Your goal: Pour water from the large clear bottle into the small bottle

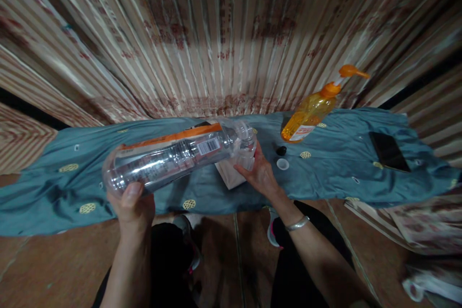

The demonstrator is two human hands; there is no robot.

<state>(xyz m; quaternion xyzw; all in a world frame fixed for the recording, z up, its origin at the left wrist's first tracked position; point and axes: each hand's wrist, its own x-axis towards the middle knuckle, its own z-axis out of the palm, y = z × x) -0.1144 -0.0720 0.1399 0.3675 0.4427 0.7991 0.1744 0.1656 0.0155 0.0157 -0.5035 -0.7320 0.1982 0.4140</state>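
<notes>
My left hand [133, 207] is wrapped round the base of a large clear plastic bottle [162, 156] with an orange-edged label and a barcode. The bottle lies almost level in the air, its neck pointing right and slightly up. At the neck end, my right hand [262, 173] is closed around a clear plastic cup [247, 159]; whether bottle and cup touch I cannot tell. Just under the cup, a pale packet [231, 180] rests on the cloth. A small black cap [281, 150] and a round white lid [283, 164] lie right of my right hand.
An orange pump bottle [308, 115] of yellow liquid stands tilted-looking at the back right. Farther right lies a dark phone-like slab [389, 151]. Teal patterned cloth [339, 168] covers the narrow surface, and a pleated curtain [231, 57] hangs directly behind it.
</notes>
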